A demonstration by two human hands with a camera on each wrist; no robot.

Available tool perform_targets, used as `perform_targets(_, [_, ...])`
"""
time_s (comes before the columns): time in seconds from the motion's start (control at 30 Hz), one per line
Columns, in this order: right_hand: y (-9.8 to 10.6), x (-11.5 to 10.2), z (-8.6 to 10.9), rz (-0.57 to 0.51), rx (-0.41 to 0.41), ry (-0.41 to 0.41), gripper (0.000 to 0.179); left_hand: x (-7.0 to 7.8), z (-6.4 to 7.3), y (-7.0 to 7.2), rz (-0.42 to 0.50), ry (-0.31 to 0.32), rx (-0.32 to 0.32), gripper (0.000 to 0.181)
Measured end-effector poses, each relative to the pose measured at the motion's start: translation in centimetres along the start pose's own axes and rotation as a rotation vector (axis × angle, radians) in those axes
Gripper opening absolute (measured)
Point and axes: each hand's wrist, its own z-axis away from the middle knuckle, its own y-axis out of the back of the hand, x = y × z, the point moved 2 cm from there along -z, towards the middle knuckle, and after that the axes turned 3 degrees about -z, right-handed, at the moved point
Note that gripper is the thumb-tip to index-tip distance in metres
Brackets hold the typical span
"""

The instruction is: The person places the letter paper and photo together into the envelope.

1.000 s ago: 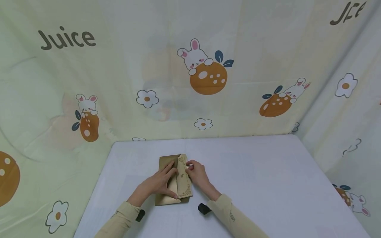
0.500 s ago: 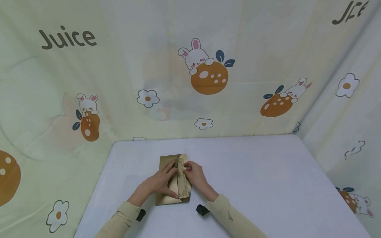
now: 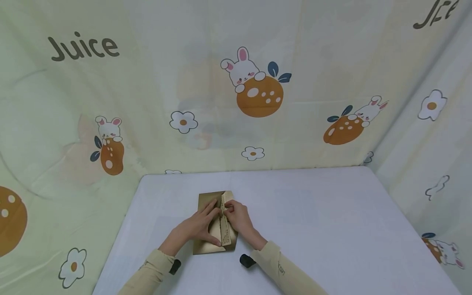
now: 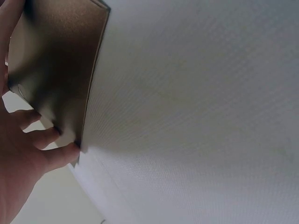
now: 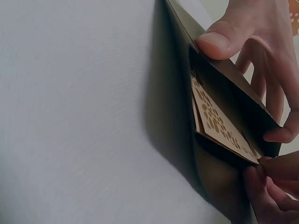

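Note:
A gold envelope [image 3: 208,198] lies on the table under my left hand [image 3: 195,228], whose fingers are spread over it. In the right wrist view the left thumb and a fingertip rest at the upper edge of the envelope's gaping mouth. A cream card [image 5: 217,116] with a gold floral pattern sits partly inside that mouth; its inner part is hidden. My right hand [image 3: 239,217] pinches the card's outer edge between thumb and fingers. Seen from the left wrist, the envelope's smooth gold side [image 4: 70,42] shows beneath the spread fingers.
A white cloth covers the table [image 3: 313,221]. Behind it hangs a pale curtain [image 3: 309,53] printed with rabbits, oranges and flowers. Black wrist cameras sit at both cuffs, the right camera [image 3: 247,261] low over the cloth.
My right hand has moved left with the card, which has slid deeper into the envelope, so a narrower strip of it shows. The left hand has stayed in place.

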Motion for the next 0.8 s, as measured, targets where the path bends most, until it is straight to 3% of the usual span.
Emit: perform_targets(0.8, [-1.2, -0.4, -0.1, 0.000, 0.000, 0.029, 0.023, -0.2, 0.0, -0.2, -0.018, 0.017, -0.014, 0.100])
